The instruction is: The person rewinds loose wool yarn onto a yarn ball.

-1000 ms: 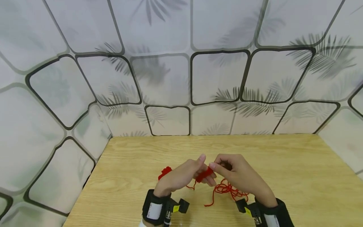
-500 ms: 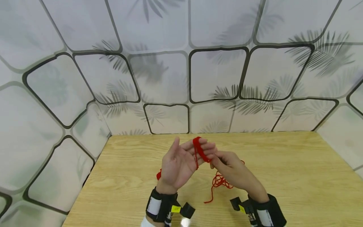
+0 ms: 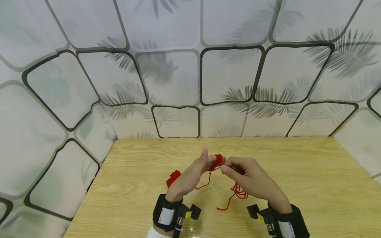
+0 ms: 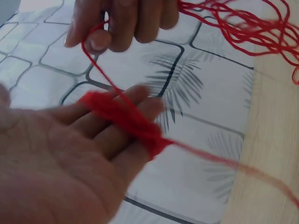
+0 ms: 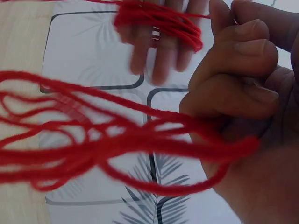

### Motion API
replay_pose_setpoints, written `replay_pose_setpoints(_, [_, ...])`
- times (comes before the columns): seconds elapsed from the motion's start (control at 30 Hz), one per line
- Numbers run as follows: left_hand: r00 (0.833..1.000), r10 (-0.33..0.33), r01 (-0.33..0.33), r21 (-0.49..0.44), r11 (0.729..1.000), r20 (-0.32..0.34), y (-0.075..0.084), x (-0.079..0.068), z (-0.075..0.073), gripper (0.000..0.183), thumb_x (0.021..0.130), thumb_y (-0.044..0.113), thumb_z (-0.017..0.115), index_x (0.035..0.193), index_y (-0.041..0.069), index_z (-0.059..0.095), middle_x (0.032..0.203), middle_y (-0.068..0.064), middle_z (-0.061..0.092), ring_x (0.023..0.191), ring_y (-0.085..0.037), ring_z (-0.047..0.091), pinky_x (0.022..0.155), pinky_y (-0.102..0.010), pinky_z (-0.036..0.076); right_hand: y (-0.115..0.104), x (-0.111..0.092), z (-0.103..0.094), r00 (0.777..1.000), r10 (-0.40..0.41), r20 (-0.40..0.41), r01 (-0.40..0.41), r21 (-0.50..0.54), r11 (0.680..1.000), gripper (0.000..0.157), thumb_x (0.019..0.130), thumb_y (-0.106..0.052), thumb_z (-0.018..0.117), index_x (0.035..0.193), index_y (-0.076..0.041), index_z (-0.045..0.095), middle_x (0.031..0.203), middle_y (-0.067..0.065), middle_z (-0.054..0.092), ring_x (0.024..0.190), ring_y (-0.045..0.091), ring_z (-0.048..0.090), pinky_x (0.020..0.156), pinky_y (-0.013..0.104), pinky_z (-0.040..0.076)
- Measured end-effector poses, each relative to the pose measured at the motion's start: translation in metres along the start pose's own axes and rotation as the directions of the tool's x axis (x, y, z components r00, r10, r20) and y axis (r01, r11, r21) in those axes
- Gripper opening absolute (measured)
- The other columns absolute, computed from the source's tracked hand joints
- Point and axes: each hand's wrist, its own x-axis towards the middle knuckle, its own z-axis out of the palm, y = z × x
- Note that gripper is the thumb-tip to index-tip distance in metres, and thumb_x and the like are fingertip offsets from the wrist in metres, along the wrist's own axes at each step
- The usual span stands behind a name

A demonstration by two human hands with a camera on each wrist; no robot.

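Note:
My left hand point(image 3: 190, 174) is held up over the table, its fingers extended together. Red yarn point(image 4: 117, 112) is wound in several turns round those fingers. Close on its right, my right hand point(image 3: 253, 178) pinches a strand between thumb and forefinger, and in the left wrist view this strand runs taut to the wound band. Loose loops of yarn point(image 5: 117, 144) pass into the curled lower fingers of the right hand and hang below it. A red clump point(image 3: 173, 178), apparently more yarn, lies on the table behind the left wrist, partly hidden.
The wooden table point(image 3: 134, 211) reaches back to a wall covering point(image 3: 175, 79) with dark outlines and leaf prints. Beneath the right hand a tangle of yarn point(image 3: 239, 192) trails a tail toward the front. Another strand dips from the left fingers toward the red clump.
The left palm turned up toward the head camera, then back sideways. The right hand moved round the left fingertips with the strand. The loose tangle looks smaller.

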Motion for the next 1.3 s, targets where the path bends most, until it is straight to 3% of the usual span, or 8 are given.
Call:
replay_pose_setpoints(0.13, [0.967, -0.088, 0.086, 0.019, 0.996, 0.240, 0.000, -0.001, -0.001, 0.077, 0.097, 0.055, 0.002, 0.119, 0.007, 0.058, 0.115, -0.003, 0.062, 0.111, -0.016, 0.055, 0.098, -0.035, 0.035, 0.004, -0.002, -0.007, 0.999, 0.019, -0.044, -0.018, 0.019, 1.000, 0.014, 0.091, -0.033, 0.055, 0.087, -0.021, 0.062, 0.068, -0.001, 0.051, 0.053, 0.010, 0.043, 0.046, 0.027, 0.038])
replay_pose_setpoints(0.3, [0.936, 0.174, -0.061, -0.343, 0.937, 0.307, -0.003, -0.002, -0.006, 0.062, 0.103, 0.037, 0.011, 0.106, -0.003, 0.058, 0.093, -0.010, 0.066, 0.092, -0.024, 0.062, 0.090, -0.047, 0.042, 0.010, -0.003, -0.013, 0.997, 0.020, -0.072, -0.016, 0.060, 0.998, 0.010, 0.090, -0.028, 0.057, 0.088, -0.019, 0.061, 0.066, 0.001, 0.046, 0.050, 0.011, 0.038, 0.043, 0.028, 0.034])
replay_pose_setpoints(0.63, [0.869, 0.362, -0.460, -0.823, 0.333, -0.339, -0.009, 0.000, -0.022, 0.052, 0.102, 0.028, 0.014, 0.129, -0.002, 0.046, 0.128, -0.016, 0.052, 0.125, -0.031, 0.042, 0.109, -0.041, 0.017, 0.010, 0.003, -0.005, 0.999, -0.042, 0.021, 0.039, 0.139, 0.990, 0.015, 0.097, -0.020, 0.045, 0.089, -0.016, 0.058, 0.060, -0.001, 0.039, 0.047, 0.011, 0.034, 0.041, 0.029, 0.033])
replay_pose_setpoints(0.7, [0.840, 0.314, -0.540, -0.733, 0.413, -0.442, -0.007, 0.002, -0.022, 0.050, 0.101, 0.028, 0.019, 0.135, -0.005, 0.036, 0.136, -0.020, 0.043, 0.132, -0.034, 0.032, 0.110, -0.040, 0.015, 0.010, 0.004, -0.003, 0.999, -0.032, 0.037, 0.026, 0.136, 0.990, 0.017, 0.097, -0.022, 0.044, 0.090, -0.016, 0.058, 0.060, 0.000, 0.040, 0.047, 0.011, 0.036, 0.041, 0.029, 0.034])
replay_pose_setpoints(0.8, [0.815, 0.275, -0.520, -0.433, 0.737, -0.510, -0.002, 0.003, -0.018, 0.049, 0.102, 0.029, 0.024, 0.136, -0.004, 0.035, 0.140, -0.020, 0.039, 0.134, -0.031, 0.030, 0.109, -0.039, 0.018, 0.010, 0.004, -0.002, 0.998, -0.011, 0.055, 0.004, 0.125, 0.992, 0.019, 0.098, -0.025, 0.043, 0.091, -0.017, 0.058, 0.062, 0.001, 0.043, 0.048, 0.011, 0.039, 0.042, 0.029, 0.037])
replay_pose_setpoints(0.9, [0.872, 0.184, -0.226, -0.040, 0.973, -0.454, 0.001, 0.003, -0.010, 0.049, 0.102, 0.035, 0.024, 0.133, 0.001, 0.042, 0.136, -0.014, 0.045, 0.131, -0.024, 0.035, 0.106, -0.039, 0.024, 0.009, 0.004, -0.003, 0.999, -0.001, 0.044, -0.004, 0.110, 0.994, 0.018, 0.098, -0.025, 0.044, 0.091, -0.017, 0.058, 0.062, 0.001, 0.044, 0.048, 0.012, 0.041, 0.042, 0.029, 0.038])
replay_pose_setpoints(1.07, [0.986, -0.067, 0.106, 0.255, 0.961, -0.155, -0.010, 0.004, -0.004, 0.061, 0.099, 0.051, 0.018, 0.112, 0.010, 0.062, 0.113, -0.002, 0.061, 0.115, -0.016, 0.050, 0.096, -0.035, 0.037, 0.008, 0.003, -0.005, 1.000, 0.011, -0.004, -0.011, 0.094, 0.996, 0.014, 0.095, -0.025, 0.049, 0.090, -0.017, 0.059, 0.063, 0.002, 0.044, 0.048, 0.013, 0.041, 0.043, 0.029, 0.037])
replay_pose_setpoints(1.3, [0.983, -0.030, 0.031, -0.002, 1.000, 0.179, -0.008, -0.003, -0.013, 0.046, 0.099, 0.038, 0.036, 0.087, 0.002, 0.062, 0.072, -0.009, 0.062, 0.075, -0.020, 0.060, 0.075, -0.034, 0.046, 0.013, 0.001, -0.009, 0.994, 0.037, -0.099, -0.034, 0.030, 0.999, 0.012, 0.091, -0.031, 0.055, 0.090, -0.021, 0.060, 0.066, 0.002, 0.046, 0.051, 0.013, 0.044, 0.046, 0.029, 0.039])
